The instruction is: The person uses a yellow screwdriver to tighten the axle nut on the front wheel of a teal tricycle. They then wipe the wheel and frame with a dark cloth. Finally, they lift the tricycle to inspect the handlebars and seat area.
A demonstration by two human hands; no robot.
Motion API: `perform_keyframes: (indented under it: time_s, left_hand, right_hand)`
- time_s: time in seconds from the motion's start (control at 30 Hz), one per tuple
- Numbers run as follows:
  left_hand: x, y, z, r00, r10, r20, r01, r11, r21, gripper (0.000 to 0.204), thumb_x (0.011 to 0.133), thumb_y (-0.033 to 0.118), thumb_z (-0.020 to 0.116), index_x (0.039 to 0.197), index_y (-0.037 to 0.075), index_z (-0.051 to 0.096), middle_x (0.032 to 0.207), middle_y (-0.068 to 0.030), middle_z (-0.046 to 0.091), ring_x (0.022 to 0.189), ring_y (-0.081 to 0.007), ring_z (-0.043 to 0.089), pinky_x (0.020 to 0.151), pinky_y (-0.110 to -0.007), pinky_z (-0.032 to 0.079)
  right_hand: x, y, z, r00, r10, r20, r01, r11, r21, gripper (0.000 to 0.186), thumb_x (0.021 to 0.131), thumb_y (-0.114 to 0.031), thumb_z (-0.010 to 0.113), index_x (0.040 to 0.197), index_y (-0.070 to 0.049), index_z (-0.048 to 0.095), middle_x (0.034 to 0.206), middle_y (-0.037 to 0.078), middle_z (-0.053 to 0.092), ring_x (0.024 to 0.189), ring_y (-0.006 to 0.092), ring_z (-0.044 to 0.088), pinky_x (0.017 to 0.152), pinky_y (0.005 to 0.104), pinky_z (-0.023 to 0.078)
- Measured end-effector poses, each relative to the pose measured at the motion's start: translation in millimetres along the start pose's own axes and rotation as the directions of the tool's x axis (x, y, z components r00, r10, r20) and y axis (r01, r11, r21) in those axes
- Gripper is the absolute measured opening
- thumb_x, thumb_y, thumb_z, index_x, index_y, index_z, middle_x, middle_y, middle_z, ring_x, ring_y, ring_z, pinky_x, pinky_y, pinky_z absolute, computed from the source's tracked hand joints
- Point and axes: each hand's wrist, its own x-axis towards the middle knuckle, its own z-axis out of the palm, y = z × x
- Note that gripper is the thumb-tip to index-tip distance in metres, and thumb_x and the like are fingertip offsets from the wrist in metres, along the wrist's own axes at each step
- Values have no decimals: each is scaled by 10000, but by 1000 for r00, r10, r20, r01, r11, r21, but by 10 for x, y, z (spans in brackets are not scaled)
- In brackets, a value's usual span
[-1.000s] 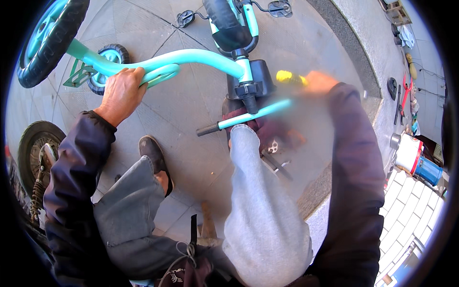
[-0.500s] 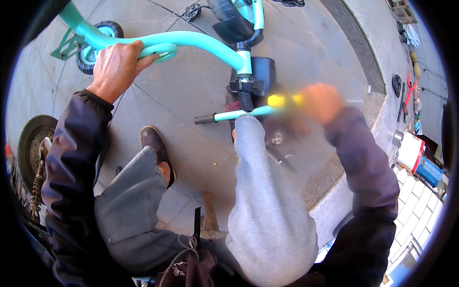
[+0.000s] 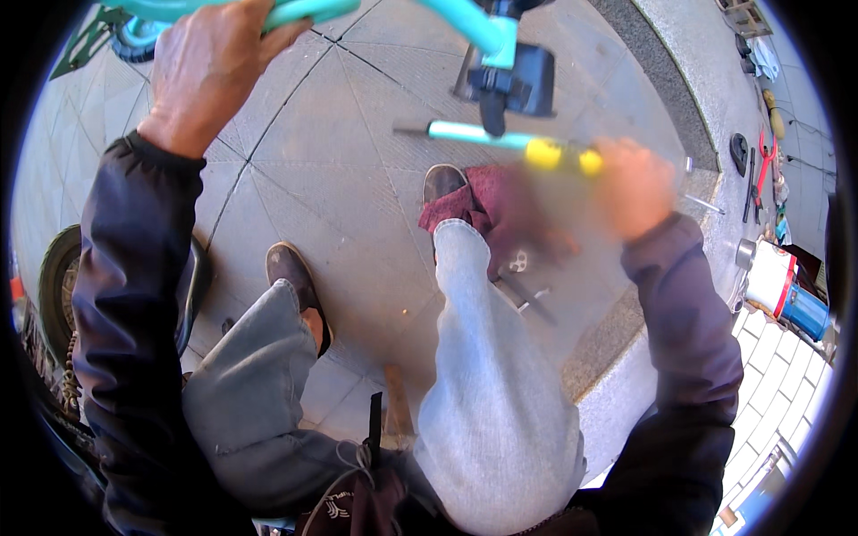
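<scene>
My left hand (image 3: 210, 67) is closed around the curved tube of a teal bike frame (image 3: 313, 11) at the upper left. The frame's black clamp and stem (image 3: 496, 85) hang at the upper middle. Below the stem runs a straight teal bar (image 3: 478, 133) with a dark left end. Yellow pieces (image 3: 545, 154) sit towards its right end, beside my right hand (image 3: 636, 188). That hand is blurred but appears closed on the bar. A thin metal shaft (image 3: 706, 205) shows just past the hand. Whether bar and stem are joined, I cannot tell.
A maroon cloth (image 3: 509, 201) lies by my right shoe, with a dark tool (image 3: 527, 295) nearby on the paved floor. At the right are a raised stone ledge (image 3: 617, 357), red-handled pliers (image 3: 765, 170) and a white-and-blue canister (image 3: 779, 286). A tyre (image 3: 58, 277) stands at left.
The bike frame and my left hand have moved up in view. The teal bar has tilted, its left end rising, while my right hand has shifted slightly down and right.
</scene>
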Motion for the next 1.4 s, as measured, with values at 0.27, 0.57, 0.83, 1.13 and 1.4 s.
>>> perform_keyframes:
  time_s: [0.27,0.57,0.83,1.13,1.4]
  left_hand:
    - [140,130,196,990,-20,-142,27,998,53,333,827,402,673,797,95,545,626,-79,571,551,-228,592,460,-325,453]
    - [-519,173,495,999,14,41,-12,999,-39,266,818,310,679,774,76,560,668,-80,571,647,-255,575,562,-351,443]
    - [-476,158,686,971,-39,236,54,997,-55,272,841,320,638,889,55,603,815,-101,587,821,-280,562,671,-410,404]
    - [-1061,-77,1202,896,-115,429,161,984,-74,288,843,313,635,938,42,614,879,-142,626,867,-311,598,709,-439,443]
    - [-1212,-15,1333,852,-218,476,307,944,-118,222,841,218,626,843,-3,623,750,-189,624,710,-331,626,609,-429,486]
  right_hand:
    - [297,-295,621,917,330,-224,-314,944,103,192,702,-125,696,861,-101,592,824,72,584,806,279,608,630,415,510]
    - [-226,-950,1282,872,489,21,-474,833,284,405,714,-169,718,1073,-68,562,927,108,564,878,311,588,705,414,515]
    - [-312,-1168,1355,773,557,303,-633,652,418,296,781,-237,682,971,-39,571,914,157,618,848,362,625,725,458,505]
    - [-118,-1513,1817,816,488,311,-565,557,609,351,829,-349,637,1033,-64,614,871,207,663,827,403,632,733,487,488]
    - [686,-1727,1545,751,488,444,-609,256,751,382,819,-330,651,853,51,654,822,249,654,816,392,642,711,456,481]
